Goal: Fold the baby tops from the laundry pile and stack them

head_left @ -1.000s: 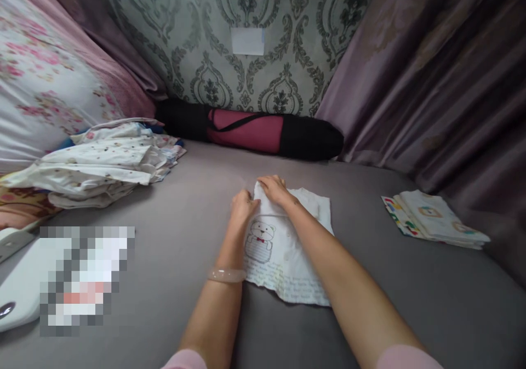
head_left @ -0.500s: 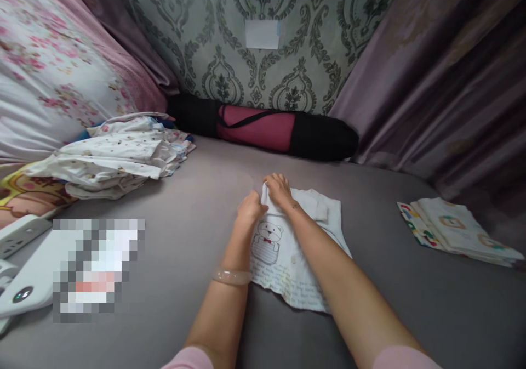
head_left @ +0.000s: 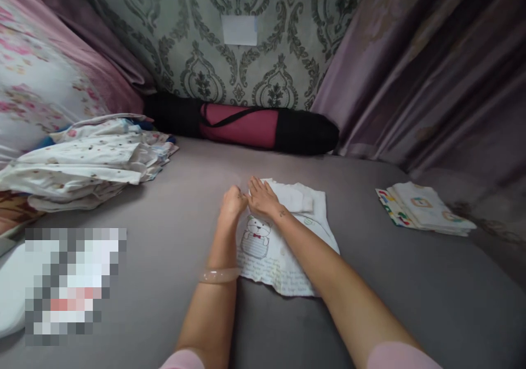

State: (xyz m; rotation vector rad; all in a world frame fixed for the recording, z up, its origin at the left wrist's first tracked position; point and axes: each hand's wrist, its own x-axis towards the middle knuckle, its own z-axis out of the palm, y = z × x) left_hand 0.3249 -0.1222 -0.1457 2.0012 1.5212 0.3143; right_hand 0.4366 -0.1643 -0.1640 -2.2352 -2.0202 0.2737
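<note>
A small white shirt [head_left: 283, 270] printed with a bear and lines of writing lies flat on the grey sheet, a folded-over strip of it across its upper part. My right hand [head_left: 263, 198] rests palm down on that strip, fingers stretched out. At the shirt's upper left edge, my left hand [head_left: 234, 202] is closed, its fingers curled on the cloth; the fingertips are partly hidden. A pale bangle [head_left: 219, 275] circles my left forearm.
A heap of clothes [head_left: 94, 158] lies at left, with a blurred-out device [head_left: 74, 281] in front. Folded cloths [head_left: 431, 207] are stacked at right. A black and dark-pink long bag [head_left: 240, 125] lies along the patterned wall [head_left: 279, 40], between curtains [head_left: 370, 84].
My right hand has gone from bent fingers at the shirt's folded edge to lying flat on it. My left hand stays at the left edge. The view has shifted to the right.
</note>
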